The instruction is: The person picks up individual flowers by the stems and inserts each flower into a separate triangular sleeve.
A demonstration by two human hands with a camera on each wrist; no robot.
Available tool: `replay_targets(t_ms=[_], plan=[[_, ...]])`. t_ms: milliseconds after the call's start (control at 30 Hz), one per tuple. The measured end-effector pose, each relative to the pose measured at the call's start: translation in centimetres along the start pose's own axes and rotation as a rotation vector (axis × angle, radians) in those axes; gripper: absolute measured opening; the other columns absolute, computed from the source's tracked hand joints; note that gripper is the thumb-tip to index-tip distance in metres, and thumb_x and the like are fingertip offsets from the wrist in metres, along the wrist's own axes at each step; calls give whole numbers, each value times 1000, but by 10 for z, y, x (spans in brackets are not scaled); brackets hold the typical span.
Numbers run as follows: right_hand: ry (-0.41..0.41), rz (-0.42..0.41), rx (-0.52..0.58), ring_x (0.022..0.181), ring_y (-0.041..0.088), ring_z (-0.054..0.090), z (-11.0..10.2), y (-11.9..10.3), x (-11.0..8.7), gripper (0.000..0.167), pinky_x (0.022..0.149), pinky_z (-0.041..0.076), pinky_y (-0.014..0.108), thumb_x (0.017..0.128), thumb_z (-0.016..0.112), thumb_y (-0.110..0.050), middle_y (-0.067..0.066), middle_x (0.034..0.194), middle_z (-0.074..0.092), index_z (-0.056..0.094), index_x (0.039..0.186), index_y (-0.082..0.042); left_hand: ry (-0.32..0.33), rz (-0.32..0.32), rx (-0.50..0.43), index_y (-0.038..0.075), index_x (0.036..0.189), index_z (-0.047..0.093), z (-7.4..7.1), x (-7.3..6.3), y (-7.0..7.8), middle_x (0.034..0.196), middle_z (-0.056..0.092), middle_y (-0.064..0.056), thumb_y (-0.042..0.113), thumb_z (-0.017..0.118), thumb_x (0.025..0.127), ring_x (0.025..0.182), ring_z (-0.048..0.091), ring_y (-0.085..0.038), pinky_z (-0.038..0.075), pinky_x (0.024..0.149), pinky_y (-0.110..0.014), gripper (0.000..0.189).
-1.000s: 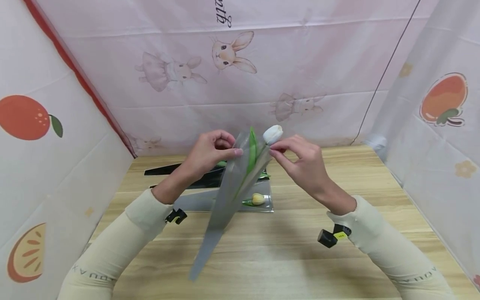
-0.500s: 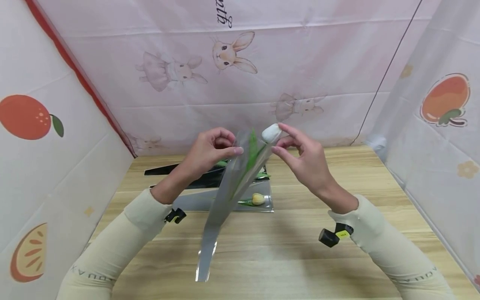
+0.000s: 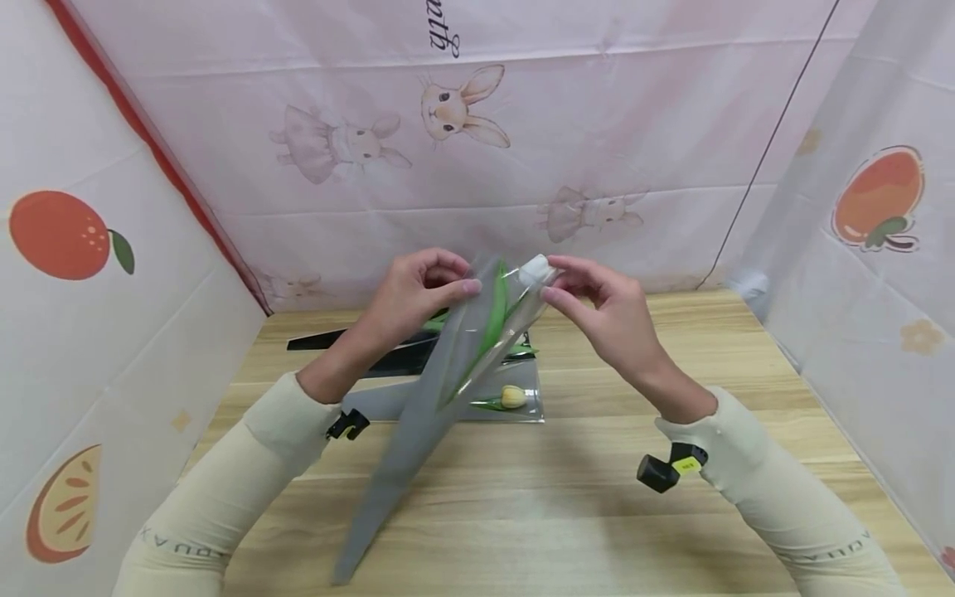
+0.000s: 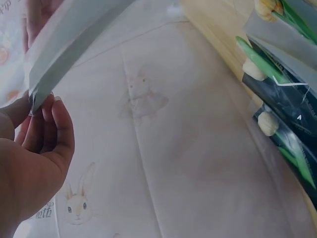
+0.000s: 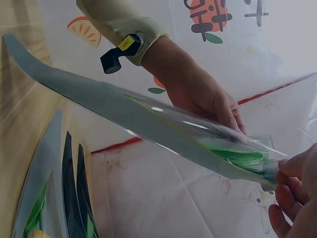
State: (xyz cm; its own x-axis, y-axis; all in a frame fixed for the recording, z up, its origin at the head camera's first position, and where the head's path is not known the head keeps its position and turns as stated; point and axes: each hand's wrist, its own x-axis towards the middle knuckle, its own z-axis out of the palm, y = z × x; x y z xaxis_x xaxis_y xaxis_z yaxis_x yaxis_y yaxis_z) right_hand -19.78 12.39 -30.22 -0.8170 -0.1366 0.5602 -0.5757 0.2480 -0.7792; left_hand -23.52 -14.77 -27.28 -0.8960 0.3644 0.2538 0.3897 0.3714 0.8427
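Observation:
A grey flower sleeve (image 3: 418, 423) with a clear front hangs slanted over the table, its narrow end toward the person. Inside lies a white tulip (image 3: 534, 270) with a long green leaf (image 3: 498, 307), its head close to the sleeve's wide top. My left hand (image 3: 406, 298) pinches the top left edge between thumb and fingers; the left wrist view shows this pinch on the film. At the top right edge, beside the tulip head, my right hand (image 3: 608, 311) pinches the sleeve with thumb and index finger. In the right wrist view its fingertips (image 5: 283, 166) overlap the sleeve's end.
Behind the held sleeve, a yellow tulip (image 3: 513, 397) in a grey sleeve lies on the wooden table (image 3: 597, 497). Farther back lie black sleeves (image 3: 321, 340) with white tulips, partly covered by the left arm. Printed cloth walls (image 3: 634, 124) enclose the back and sides.
The white tulip head has gone lower, behind the clear film. My right fingers have shifted onto the sleeve's right edge. The sleeve's narrow end has swung left and toward the person.

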Motion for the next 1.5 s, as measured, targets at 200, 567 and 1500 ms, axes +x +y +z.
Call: replay_targets(t_ms=[200,567,1500], plan=[[-60,217,120,92,11,68,-4,-1,2,55,82,56,18,94,78,-13,-6,99,75,56,145,-8,13,51,56,6,110,72,-2,1,4,97,76,-11,19,80,93,80,70,-18,59,71,-23,23],[-128,210,44,84,14,65,-4,4,1,31,69,51,20,101,71,-20,2,101,73,67,129,-9,25,76,125,7,110,74,-2,0,7,97,77,-9,20,80,93,81,70,-19,59,70,-22,23],[-359,118,-236,80,19,56,3,17,-2,25,66,46,24,102,67,-17,7,99,68,76,124,-7,-84,234,282,8,107,80,6,1,0,96,79,-4,18,73,98,70,58,-12,46,61,-21,15]])
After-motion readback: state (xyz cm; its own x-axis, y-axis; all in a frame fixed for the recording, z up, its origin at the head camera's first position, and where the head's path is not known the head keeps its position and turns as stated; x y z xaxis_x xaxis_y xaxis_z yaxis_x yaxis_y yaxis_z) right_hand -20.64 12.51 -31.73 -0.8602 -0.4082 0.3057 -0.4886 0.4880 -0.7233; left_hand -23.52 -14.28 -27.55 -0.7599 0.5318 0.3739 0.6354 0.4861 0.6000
